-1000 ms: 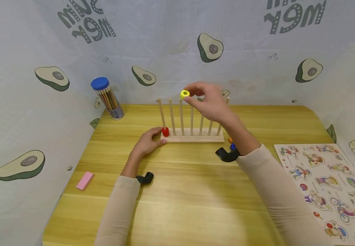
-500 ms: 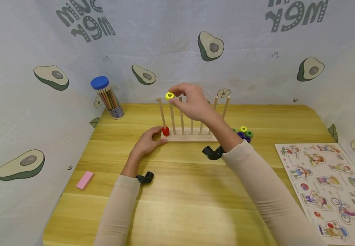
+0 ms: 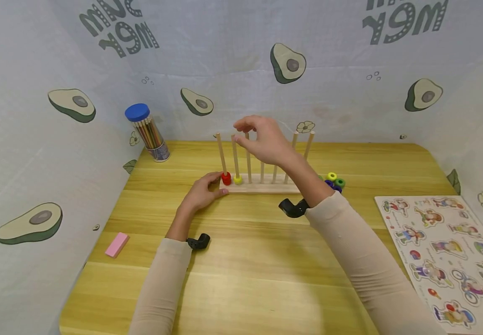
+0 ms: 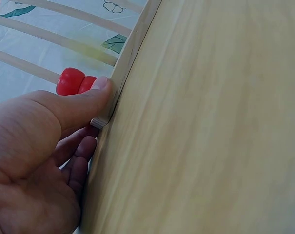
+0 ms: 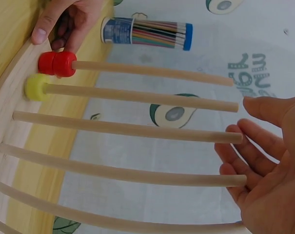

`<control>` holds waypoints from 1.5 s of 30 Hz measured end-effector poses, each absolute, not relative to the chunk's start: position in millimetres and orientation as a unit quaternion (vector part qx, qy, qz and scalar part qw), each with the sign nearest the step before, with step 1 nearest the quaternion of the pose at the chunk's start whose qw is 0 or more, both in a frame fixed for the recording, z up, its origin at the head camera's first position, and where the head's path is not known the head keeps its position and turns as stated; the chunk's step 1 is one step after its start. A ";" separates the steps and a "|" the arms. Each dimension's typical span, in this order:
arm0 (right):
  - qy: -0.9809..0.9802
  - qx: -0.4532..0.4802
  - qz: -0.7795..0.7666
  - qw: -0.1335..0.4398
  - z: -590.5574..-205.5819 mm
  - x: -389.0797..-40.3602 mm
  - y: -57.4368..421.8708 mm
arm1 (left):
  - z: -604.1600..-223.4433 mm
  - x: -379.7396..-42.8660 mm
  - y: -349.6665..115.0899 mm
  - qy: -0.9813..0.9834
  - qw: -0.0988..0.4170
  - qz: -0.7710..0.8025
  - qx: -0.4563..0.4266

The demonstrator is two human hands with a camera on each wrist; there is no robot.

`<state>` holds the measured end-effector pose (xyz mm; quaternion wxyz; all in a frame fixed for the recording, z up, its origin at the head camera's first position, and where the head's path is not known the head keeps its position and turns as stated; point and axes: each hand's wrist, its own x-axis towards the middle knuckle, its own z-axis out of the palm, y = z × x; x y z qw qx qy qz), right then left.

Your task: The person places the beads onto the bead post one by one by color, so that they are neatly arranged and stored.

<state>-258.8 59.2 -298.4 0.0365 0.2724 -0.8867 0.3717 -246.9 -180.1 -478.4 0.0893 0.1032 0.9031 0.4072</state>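
Note:
A wooden peg rack (image 3: 266, 188) with a row of upright pegs stands on the table. Two red beads (image 5: 57, 64) are stacked at the foot of its leftmost peg, and one yellow bead (image 3: 238, 179) sits at the bottom of the second. My left hand (image 3: 200, 193) grips the rack's left end, thumb on the front edge and fingers round the far side; the left wrist view shows the thumb (image 4: 84, 105) beside the red beads. At the peg tops, my right hand (image 3: 266, 142) has thumb and fingers spread apart, holding nothing, close to the second peg's tip.
Loose beads (image 3: 332, 177) in yellow, green and purple lie right of the rack, partly behind my right forearm. A picture board (image 3: 385, 204) covers the right side. A blue-lidded jar of pencils (image 3: 147, 132) stands back left, and a pink block (image 3: 117, 244) lies front left.
My right hand moved left with the yellow bead to the second peg, then let go. The bead dropped down that peg to the base. My left hand stayed put.

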 end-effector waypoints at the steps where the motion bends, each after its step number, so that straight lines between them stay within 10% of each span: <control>1: -0.887 0.272 0.372 0.038 -298.2 -258.0 60.7 | -478.4 -246.9 -179.8 0.903 0.090 0.408 0.103; 28: -0.871 0.163 0.438 0.150 -303.5 -218.2 184.3 | -477.1 -244.7 -187.4 0.894 0.097 0.429 0.087; 45: -0.915 0.038 0.397 0.055 -384.5 -221.2 269.0 | -478.2 -245.7 -180.5 0.889 0.097 0.439 0.082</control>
